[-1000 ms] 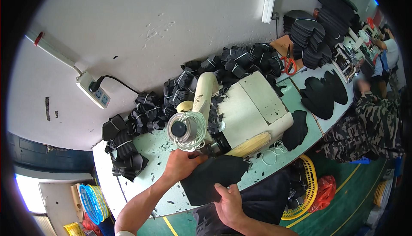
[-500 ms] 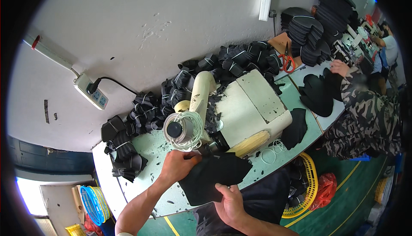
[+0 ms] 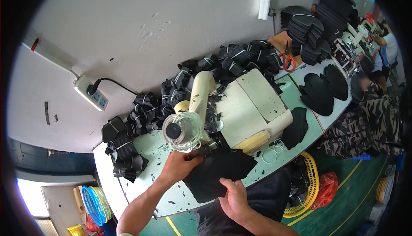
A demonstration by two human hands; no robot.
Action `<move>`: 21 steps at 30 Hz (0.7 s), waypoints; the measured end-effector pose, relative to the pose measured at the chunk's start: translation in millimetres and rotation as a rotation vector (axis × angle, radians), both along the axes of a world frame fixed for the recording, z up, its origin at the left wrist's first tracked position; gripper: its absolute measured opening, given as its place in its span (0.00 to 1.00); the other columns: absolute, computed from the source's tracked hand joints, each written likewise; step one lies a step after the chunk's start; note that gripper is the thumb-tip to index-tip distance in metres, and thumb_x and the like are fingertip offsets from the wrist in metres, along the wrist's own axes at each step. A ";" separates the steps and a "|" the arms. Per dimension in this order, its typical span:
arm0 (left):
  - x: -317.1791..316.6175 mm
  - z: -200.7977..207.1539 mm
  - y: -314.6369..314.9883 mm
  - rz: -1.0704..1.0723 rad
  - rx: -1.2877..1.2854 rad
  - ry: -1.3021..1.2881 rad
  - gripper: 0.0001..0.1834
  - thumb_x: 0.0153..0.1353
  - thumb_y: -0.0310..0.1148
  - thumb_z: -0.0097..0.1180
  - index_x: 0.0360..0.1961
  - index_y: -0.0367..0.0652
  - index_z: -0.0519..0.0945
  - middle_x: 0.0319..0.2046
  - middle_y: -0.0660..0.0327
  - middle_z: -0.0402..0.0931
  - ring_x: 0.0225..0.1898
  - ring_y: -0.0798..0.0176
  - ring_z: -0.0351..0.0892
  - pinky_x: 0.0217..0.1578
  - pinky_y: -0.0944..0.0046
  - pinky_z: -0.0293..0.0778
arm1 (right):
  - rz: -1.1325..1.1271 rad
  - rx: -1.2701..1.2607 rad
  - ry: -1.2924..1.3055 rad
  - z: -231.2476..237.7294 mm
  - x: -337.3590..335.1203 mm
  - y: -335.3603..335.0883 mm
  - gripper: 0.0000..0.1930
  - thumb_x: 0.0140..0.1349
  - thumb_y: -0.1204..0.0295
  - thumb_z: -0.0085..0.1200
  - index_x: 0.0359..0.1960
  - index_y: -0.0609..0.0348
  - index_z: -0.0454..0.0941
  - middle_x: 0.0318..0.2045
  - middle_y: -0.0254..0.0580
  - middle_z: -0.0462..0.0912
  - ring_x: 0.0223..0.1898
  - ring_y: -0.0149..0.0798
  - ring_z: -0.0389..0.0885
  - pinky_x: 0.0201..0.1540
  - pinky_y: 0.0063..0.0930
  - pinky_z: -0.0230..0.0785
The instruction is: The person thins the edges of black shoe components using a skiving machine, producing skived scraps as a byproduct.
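A flat black cut piece of sheet material (image 3: 214, 176) is spread between my hands at the front of a cream-coloured machine (image 3: 253, 103). My left hand (image 3: 183, 167) is closed on its upper left edge, close under the machine's head; the fingertips are partly hidden there. With thumb on top, my right hand (image 3: 234, 196) pinches the near edge. White loops of cord (image 3: 193, 130) hang around the machine's round, dark-knobbed post just beyond my left hand. A bundle of pale straw-like strands (image 3: 253, 143) lies along the machine's front.
Bundled black pieces (image 3: 176, 90) line the wall behind the machine. Orange-handled scissors (image 3: 287, 60) and stacked black pieces (image 3: 307, 32) stand back right. A yellow basket (image 3: 315, 184) sits by my right side. Another person in a camouflage jacket (image 3: 365, 124) sits at the right.
The black piece and my right hand have shifted slightly to the right. At the right, the other person has leaned down, and their hand has left the black pieces.
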State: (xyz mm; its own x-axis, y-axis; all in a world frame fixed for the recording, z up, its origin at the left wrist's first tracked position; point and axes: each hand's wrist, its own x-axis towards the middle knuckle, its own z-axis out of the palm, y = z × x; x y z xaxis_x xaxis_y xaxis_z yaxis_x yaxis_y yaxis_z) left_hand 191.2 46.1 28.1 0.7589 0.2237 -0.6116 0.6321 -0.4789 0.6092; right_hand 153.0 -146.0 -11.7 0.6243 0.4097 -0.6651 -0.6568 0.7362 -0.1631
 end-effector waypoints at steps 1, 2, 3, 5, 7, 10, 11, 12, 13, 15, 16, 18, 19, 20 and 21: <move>-7.6 -3.4 6.0 0.066 -0.151 -0.043 0.17 0.55 0.40 0.65 0.41 0.41 0.85 0.28 0.60 0.83 0.30 0.72 0.78 0.35 0.70 0.74 | -0.001 0.002 0.002 -1.7 0.1 -0.8 0.13 0.61 0.82 0.50 0.48 0.65 0.71 0.44 0.45 0.78 0.47 0.38 0.81 0.54 0.32 0.74; -13.2 -4.9 7.9 0.065 -0.148 -0.041 0.17 0.55 0.40 0.65 0.41 0.41 0.85 0.28 0.60 0.83 0.30 0.72 0.78 0.35 0.70 0.74 | 0.028 0.013 0.009 -3.5 0.2 -1.7 0.12 0.61 0.83 0.50 0.47 0.65 0.71 0.43 0.45 0.78 0.46 0.38 0.81 0.53 0.32 0.74; -17.6 -4.8 9.3 0.048 -0.103 -0.090 0.17 0.55 0.41 0.65 0.41 0.41 0.85 0.28 0.60 0.83 0.29 0.72 0.77 0.35 0.69 0.74 | 0.059 0.024 0.016 -4.0 -0.4 -1.4 0.11 0.61 0.83 0.50 0.45 0.66 0.72 0.43 0.44 0.79 0.45 0.38 0.81 0.53 0.32 0.74; -13.4 1.5 5.0 0.037 -0.060 -0.139 0.17 0.55 0.42 0.65 0.41 0.41 0.85 0.27 0.60 0.82 0.29 0.73 0.77 0.35 0.69 0.74 | 0.053 0.024 0.032 -0.1 -6.5 -1.0 0.10 0.61 0.83 0.49 0.45 0.67 0.73 0.42 0.44 0.79 0.44 0.38 0.81 0.52 0.31 0.74; 1.4 14.0 -3.2 -0.067 0.127 0.046 0.18 0.56 0.34 0.64 0.47 0.37 0.82 0.32 0.61 0.83 0.31 0.71 0.77 0.36 0.69 0.74 | 0.050 0.032 0.047 4.0 -8.7 0.8 0.10 0.61 0.83 0.49 0.44 0.68 0.73 0.42 0.44 0.79 0.44 0.37 0.81 0.52 0.31 0.75; 14.9 12.4 -16.9 -0.063 0.119 0.029 0.17 0.56 0.33 0.64 0.46 0.37 0.83 0.33 0.61 0.83 0.32 0.71 0.78 0.36 0.70 0.74 | 0.013 0.018 0.019 -1.1 -5.6 -2.8 0.11 0.61 0.83 0.47 0.44 0.67 0.75 0.40 0.45 0.81 0.44 0.39 0.82 0.51 0.35 0.76; 9.2 11.2 -11.5 -0.063 0.125 0.029 0.17 0.56 0.33 0.64 0.46 0.37 0.83 0.33 0.61 0.83 0.32 0.71 0.78 0.36 0.70 0.74 | 0.029 0.033 -0.004 -8.1 -4.8 -4.7 0.11 0.61 0.83 0.47 0.45 0.68 0.75 0.41 0.45 0.81 0.44 0.39 0.82 0.52 0.35 0.76; -1.5 6.3 -1.7 0.009 -0.071 -0.053 0.17 0.56 0.37 0.64 0.43 0.39 0.84 0.30 0.61 0.83 0.30 0.72 0.78 0.35 0.69 0.74 | 0.045 0.048 -0.026 -11.7 -4.7 -5.4 0.12 0.60 0.83 0.47 0.46 0.68 0.74 0.41 0.45 0.81 0.44 0.39 0.82 0.52 0.34 0.76; -9.2 1.7 3.6 0.079 -0.273 -0.135 0.17 0.56 0.41 0.64 0.40 0.40 0.85 0.27 0.60 0.82 0.29 0.73 0.77 0.34 0.69 0.74 | 0.043 0.048 -0.025 -9.9 -5.0 -4.0 0.12 0.60 0.83 0.47 0.46 0.68 0.74 0.41 0.45 0.81 0.44 0.39 0.82 0.52 0.34 0.76; -18.0 -3.8 6.0 0.092 -0.185 -0.108 0.16 0.56 0.41 0.64 0.40 0.39 0.85 0.27 0.60 0.82 0.28 0.73 0.77 0.34 0.69 0.74 | 0.006 0.023 0.002 -3.8 -6.0 0.3 0.11 0.60 0.84 0.46 0.44 0.69 0.75 0.41 0.45 0.81 0.44 0.39 0.82 0.52 0.34 0.76; -17.4 -2.3 3.9 0.107 -0.102 -0.083 0.16 0.56 0.41 0.64 0.39 0.39 0.85 0.26 0.60 0.82 0.28 0.74 0.76 0.33 0.69 0.73 | 0.006 0.021 0.002 -4.0 -8.6 -0.8 0.11 0.60 0.84 0.46 0.44 0.69 0.75 0.41 0.45 0.81 0.44 0.39 0.82 0.52 0.34 0.76; -4.9 5.5 -3.1 0.038 0.009 -0.023 0.15 0.57 0.37 0.63 0.41 0.38 0.84 0.29 0.60 0.83 0.29 0.73 0.76 0.33 0.70 0.73 | 0.055 0.041 0.045 -5.1 -16.3 -3.3 0.10 0.61 0.83 0.46 0.43 0.69 0.76 0.41 0.45 0.82 0.44 0.38 0.83 0.52 0.33 0.76; 2.3 11.4 -7.5 -0.033 0.126 0.037 0.14 0.57 0.33 0.62 0.43 0.37 0.83 0.32 0.61 0.83 0.30 0.73 0.77 0.33 0.70 0.73 | 0.057 0.044 0.046 -4.0 -14.7 -2.8 0.10 0.61 0.83 0.46 0.43 0.69 0.76 0.41 0.45 0.82 0.44 0.38 0.83 0.52 0.33 0.76; 6.0 13.3 -10.6 -0.032 0.128 0.038 0.14 0.57 0.33 0.62 0.43 0.37 0.83 0.32 0.61 0.83 0.30 0.73 0.77 0.33 0.70 0.73 | 0.026 0.053 0.025 -2.6 -11.4 -2.2 0.10 0.61 0.83 0.46 0.43 0.69 0.76 0.41 0.45 0.82 0.44 0.38 0.83 0.52 0.33 0.76; 9.3 14.2 -13.7 -0.034 0.135 0.030 0.14 0.57 0.32 0.62 0.43 0.37 0.83 0.32 0.61 0.83 0.30 0.73 0.77 0.33 0.70 0.73 | -0.006 0.061 0.004 -2.1 -9.0 -2.3 0.10 0.61 0.83 0.46 0.43 0.69 0.76 0.41 0.45 0.82 0.43 0.38 0.83 0.52 0.34 0.76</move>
State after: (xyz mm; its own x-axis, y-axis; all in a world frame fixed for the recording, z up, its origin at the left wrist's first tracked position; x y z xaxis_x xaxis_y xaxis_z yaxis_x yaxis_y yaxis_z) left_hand 200.5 32.4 42.4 0.7491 0.2800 -0.6003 0.6312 -0.5766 0.5188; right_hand 144.0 -148.3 -13.8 0.6241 0.4460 -0.6416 -0.6530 0.7486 -0.1148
